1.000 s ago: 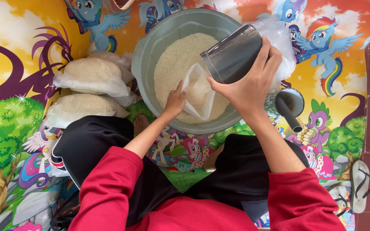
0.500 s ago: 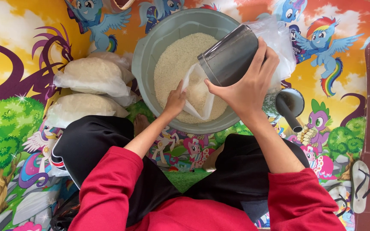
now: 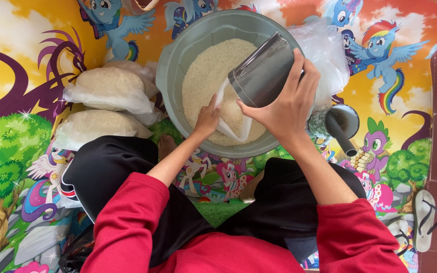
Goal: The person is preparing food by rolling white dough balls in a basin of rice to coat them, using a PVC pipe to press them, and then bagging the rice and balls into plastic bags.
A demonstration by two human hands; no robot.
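Over the grey basin (image 3: 170, 76) of rice, the right hand (image 3: 284, 103), gripping a metal cup (image 3: 261, 71), has tipped it further; the left hand (image 3: 207, 120) pinches the plastic bag (image 3: 233, 126) open.

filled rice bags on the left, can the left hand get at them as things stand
Probably not right away: the left hand is holding a clear bag open in the basin. The filled bags lie close beside it, nothing between.
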